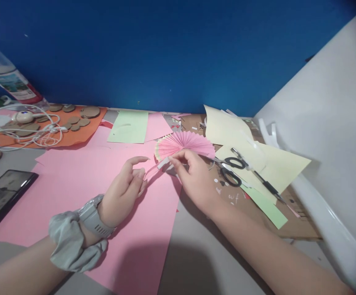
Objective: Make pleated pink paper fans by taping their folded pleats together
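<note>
My left hand [124,180], with a watch and a scrunchie at its wrist, is closed on a thin pink paper strip [150,173]. A small whitish piece [163,164] lies at the strip's upper end; whether it is tape or paper I cannot tell. The thumb and forefinger of my right hand [193,176] pinch this piece. Just beyond the fingers rests a pleated pink paper fan [188,143], yellowish at its left side. My right hand hides part of its lower edge. Black-handled scissors [231,177] lie right of my right hand.
Large pink paper [82,176] covers the table's left half. A phone [4,196], tangled white cable [50,131], cardboard discs [88,112] and a bottle [14,80] stand or lie left. Cream sheets [227,127], a pen [265,183] and cardboard [301,225] are right, beside a white wall [334,102].
</note>
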